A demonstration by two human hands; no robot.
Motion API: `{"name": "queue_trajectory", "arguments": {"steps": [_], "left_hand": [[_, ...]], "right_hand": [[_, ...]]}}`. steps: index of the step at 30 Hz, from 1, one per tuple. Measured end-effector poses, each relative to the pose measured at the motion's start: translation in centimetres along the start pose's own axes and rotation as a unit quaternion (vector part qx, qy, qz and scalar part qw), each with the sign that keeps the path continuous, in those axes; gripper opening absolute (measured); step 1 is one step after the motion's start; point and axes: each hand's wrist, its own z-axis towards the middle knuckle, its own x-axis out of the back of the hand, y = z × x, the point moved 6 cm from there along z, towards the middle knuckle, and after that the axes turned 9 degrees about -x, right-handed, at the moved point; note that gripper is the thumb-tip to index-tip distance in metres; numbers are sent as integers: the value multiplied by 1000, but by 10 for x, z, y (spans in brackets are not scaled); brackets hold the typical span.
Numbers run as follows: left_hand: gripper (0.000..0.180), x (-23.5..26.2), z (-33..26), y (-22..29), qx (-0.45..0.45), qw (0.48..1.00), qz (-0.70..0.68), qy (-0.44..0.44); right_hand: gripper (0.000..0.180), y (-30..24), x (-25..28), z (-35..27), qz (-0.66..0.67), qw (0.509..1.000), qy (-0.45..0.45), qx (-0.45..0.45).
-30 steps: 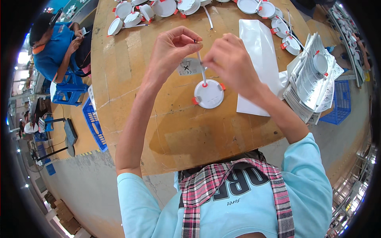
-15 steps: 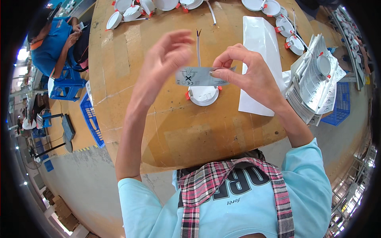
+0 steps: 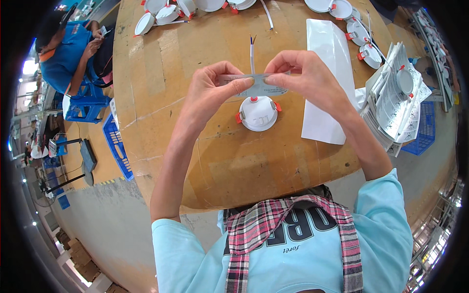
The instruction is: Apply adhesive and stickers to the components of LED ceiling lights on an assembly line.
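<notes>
A round white lamp fitting [image 3: 258, 113] with orange clips lies on the wooden table [image 3: 234, 161] in front of me. Its thin white wire [image 3: 252, 53] rises up between my hands. Above the fitting I hold a clear plastic strip [image 3: 254, 84] stretched flat. My left hand [image 3: 212, 93] pinches its left end and my right hand [image 3: 303, 78] pinches its right end.
A white sheet [image 3: 326, 78] lies to the right of the fitting, next to a stack of printed sleeves [image 3: 395, 105]. More white fittings [image 3: 161, 13] line the far edge. Another person in blue [image 3: 68, 49] sits at the far left by blue crates [image 3: 115, 146].
My hands have lifted from the fitting's wire and taken up the clear strip. The left hand, apart half a second ago, now grips the strip's left end.
</notes>
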Motion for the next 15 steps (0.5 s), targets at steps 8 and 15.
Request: {"name": "queue_trajectory", "arguments": {"steps": [8,15], "left_hand": [[21,9,14,-8,-9,997,26,76],[23,12,21,-16,-21,995,14,94]], "right_hand": [[21,10,2,21,23,999,-4,-49],[23,14,1,28,12,999,-2,-35]]}}
